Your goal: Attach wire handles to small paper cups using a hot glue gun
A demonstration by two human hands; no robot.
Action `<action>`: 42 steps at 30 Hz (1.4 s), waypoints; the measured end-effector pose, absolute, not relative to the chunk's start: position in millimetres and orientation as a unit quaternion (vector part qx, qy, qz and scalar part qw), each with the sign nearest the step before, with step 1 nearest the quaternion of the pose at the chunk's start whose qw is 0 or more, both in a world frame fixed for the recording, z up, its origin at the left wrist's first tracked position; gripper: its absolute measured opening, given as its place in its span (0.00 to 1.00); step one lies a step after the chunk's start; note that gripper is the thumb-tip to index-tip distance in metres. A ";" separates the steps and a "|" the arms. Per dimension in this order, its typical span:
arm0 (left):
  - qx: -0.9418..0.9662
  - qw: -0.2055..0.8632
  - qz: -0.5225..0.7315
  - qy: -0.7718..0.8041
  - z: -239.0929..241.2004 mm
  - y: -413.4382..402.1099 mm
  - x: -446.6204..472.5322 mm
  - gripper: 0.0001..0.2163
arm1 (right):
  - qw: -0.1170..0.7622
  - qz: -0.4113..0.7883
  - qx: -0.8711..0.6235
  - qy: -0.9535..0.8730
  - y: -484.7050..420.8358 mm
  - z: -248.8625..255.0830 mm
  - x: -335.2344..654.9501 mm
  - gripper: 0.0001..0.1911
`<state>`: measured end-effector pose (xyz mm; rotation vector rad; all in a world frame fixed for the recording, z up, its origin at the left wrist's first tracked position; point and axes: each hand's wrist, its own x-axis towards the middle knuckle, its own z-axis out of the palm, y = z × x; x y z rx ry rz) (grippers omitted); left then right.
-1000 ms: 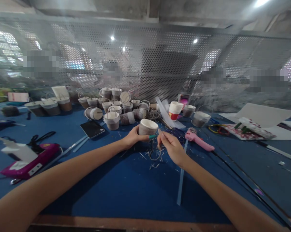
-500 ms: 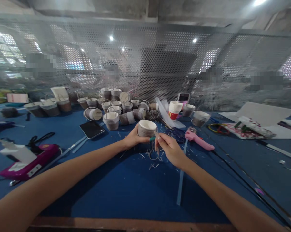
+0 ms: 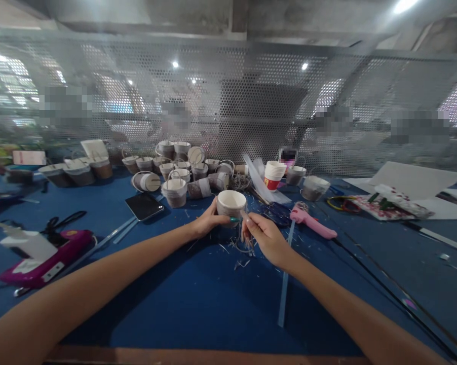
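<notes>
My left hand (image 3: 207, 221) is wrapped round a small white paper cup (image 3: 231, 202) held just above the blue table (image 3: 213, 299). My right hand (image 3: 264, 235) is closed in a pinch right beside the cup, gripping a thin strand of twine (image 3: 244, 237) that loops down below the fingers. A small teal-tipped piece (image 3: 235, 219) shows between the two hands; I cannot make out what it is. Scraps of cut twine (image 3: 240, 261) lie scattered on the cloth under the hands.
Several twine-wrapped cup baskets (image 3: 183, 172) are piled at the back. A phone (image 3: 144, 205) lies left of the cup, a pink glue gun (image 3: 312, 223) to the right, a magenta glue gun (image 3: 49, 258) and black scissors (image 3: 61, 221) far left. Glue sticks (image 3: 285, 276) and a red-printed cup stack (image 3: 274, 175) are nearby.
My right hand has moved in closer to the cup and dropped a little, keeping its pinch on the twine. My left hand keeps its hold on the cup.
</notes>
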<state>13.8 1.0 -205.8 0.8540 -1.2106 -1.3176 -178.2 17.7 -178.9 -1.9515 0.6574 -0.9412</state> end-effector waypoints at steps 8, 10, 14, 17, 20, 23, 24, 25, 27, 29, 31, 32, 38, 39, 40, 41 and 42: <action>0.388 0.549 -0.521 -0.527 -202.5 -0.7 11.2 0.33 | 0.432 -0.365 -0.780 0.267 16.2 -181.2 -179.1 0.23; 0.384 0.553 -0.510 -0.535 -202.4 -1.1 10.8 0.33 | 0.433 -0.364 -0.779 0.270 15.7 -182.1 -178.9 0.24; 0.383 0.554 -0.487 -0.556 -202.4 -1.0 9.7 0.33 | 0.448 -0.353 -0.776 0.270 17.0 -182.8 -177.4 0.24; 0.374 0.547 -0.485 -0.571 -201.5 -0.4 8.3 0.32 | 0.454 -0.348 -0.775 0.269 17.9 -183.3 -177.2 0.23; 0.372 0.542 -0.484 -0.578 -200.2 0.3 6.7 0.29 | 0.450 -0.349 -0.777 0.267 17.3 -184.2 -177.7 0.23; 0.371 0.549 -0.473 -0.581 -200.0 0.6 5.1 0.30 | 0.446 -0.352 -0.779 0.266 16.3 -184.5 -177.7 0.23; 0.370 0.550 -0.471 -0.582 -200.3 0.5 4.8 0.30 | 0.447 -0.352 -0.778 0.266 16.2 -184.4 -177.6 0.23; 0.369 0.551 -0.468 -0.583 -200.8 0.3 4.6 0.31 | 0.447 -0.351 -0.778 0.268 16.3 -184.3 -177.3 0.23; 0.373 0.552 -0.463 -0.585 -202.1 -0.8 4.7 0.32 | 0.446 -0.350 -0.778 0.271 16.5 -183.7 -176.8 0.23; 0.380 0.551 -0.457 -0.586 -203.8 -2.2 5.4 0.33 | 0.444 -0.348 -0.780 0.271 16.7 -183.3 -176.6 0.23; 0.383 0.550 -0.452 -0.589 -205.7 -3.6 6.1 0.33 | 0.444 -0.344 -0.781 0.273 16.5 -183.2 -176.7 0.23; 0.384 0.550 -0.449 -0.591 -206.5 -4.2 6.4 0.33 | 0.444 -0.340 -0.782 0.274 16.4 -183.3 -176.8 0.23; 0.376 0.551 -0.448 -0.596 -207.9 -4.1 5.8 0.34 | 0.441 -0.326 -0.792 0.267 15.7 -184.7 -176.1 0.24; 0.376 0.549 -0.448 -0.597 -208.0 -3.9 5.6 0.34 | 0.443 -0.326 -0.792 0.266 15.7 -185.1 -175.9 0.24; 0.377 0.550 -0.446 -0.597 -208.1 -3.9 5.6 0.35 | 0.445 -0.326 -0.791 0.265 15.8 -185.5 -175.6 0.24; 0.380 0.550 -0.443 -0.598 -208.3 -4.0 5.6 0.35 | 0.447 -0.324 -0.790 0.265 16.1 -185.9 -175.5 0.24; 0.383 0.550 -0.440 -0.598 -208.5 -4.1 5.7 0.35 | 0.449 -0.321 -0.790 0.266 16.7 -186.1 -175.6 0.23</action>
